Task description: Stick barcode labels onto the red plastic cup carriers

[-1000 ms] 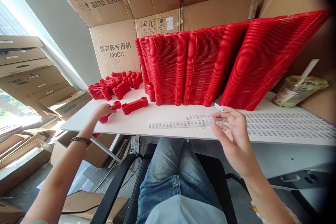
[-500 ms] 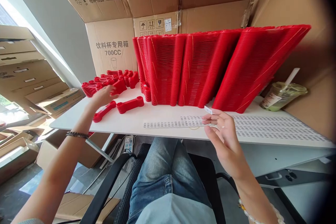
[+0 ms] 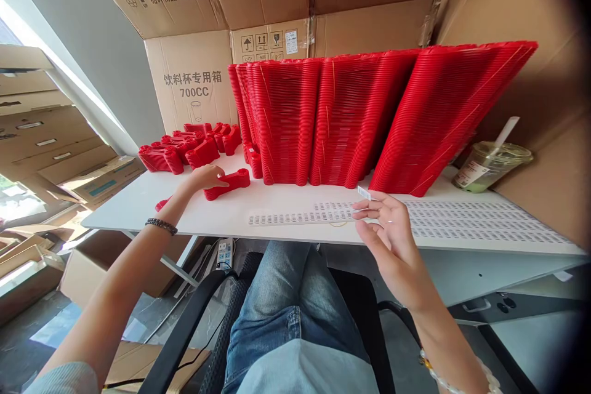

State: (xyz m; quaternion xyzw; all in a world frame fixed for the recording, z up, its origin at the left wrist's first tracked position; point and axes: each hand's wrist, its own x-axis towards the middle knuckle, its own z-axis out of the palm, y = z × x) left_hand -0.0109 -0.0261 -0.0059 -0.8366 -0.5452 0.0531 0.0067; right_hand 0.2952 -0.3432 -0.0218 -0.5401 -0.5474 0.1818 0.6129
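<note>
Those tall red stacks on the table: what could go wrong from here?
The red stacks stand tall and close together, so a bump might topple them. The drink cup stands near the label sheet and could spill onto it. The small label on the right hand might fall or stick askew.

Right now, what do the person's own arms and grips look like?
Left arm: grey-blue sleeve, dark beaded bracelet. Right arm: no sleeve in view, pale beaded bracelet, partly amber, thin ring. Neither left grip nor right grip is gloved.
</note>
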